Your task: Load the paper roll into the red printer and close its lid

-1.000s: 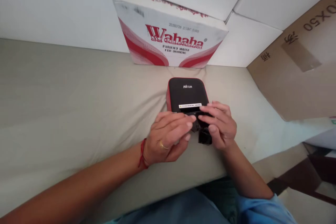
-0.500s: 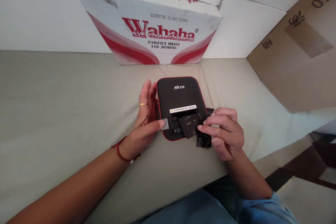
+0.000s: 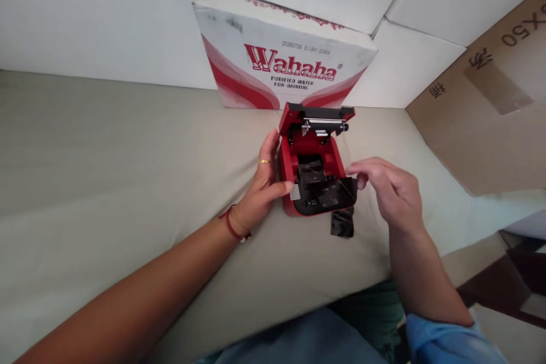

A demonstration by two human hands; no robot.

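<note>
A small red and black label printer (image 3: 288, 176) sits on the cloth surface with its lid (image 3: 290, 119) raised, showing a roller and a red inner bay. My left hand (image 3: 262, 190) is wrapped round its left side, thumb on a grey patch at the front corner. A glossy black strip (image 3: 330, 193) comes out of the bay and lies across the printer's front. At the right edge my right hand (image 3: 390, 187) has its thumb and index finger closed on the end of this strip. Another black piece (image 3: 342, 223) lies just in front of the printer; whether it joins the strip is unclear.
Behind the printer stands a white and red Wahaha water carton (image 3: 294, 62), against large white boxes (image 3: 102, 17). A brown cardboard box (image 3: 490, 108) is at the right. The pale green cloth (image 3: 128, 153) spreads under everything.
The printer's lid has swung up from closed, exposing the inside. My right hand has shifted to the printer's right edge. The whole view has turned slightly, and my left hand keeps its hold.
</note>
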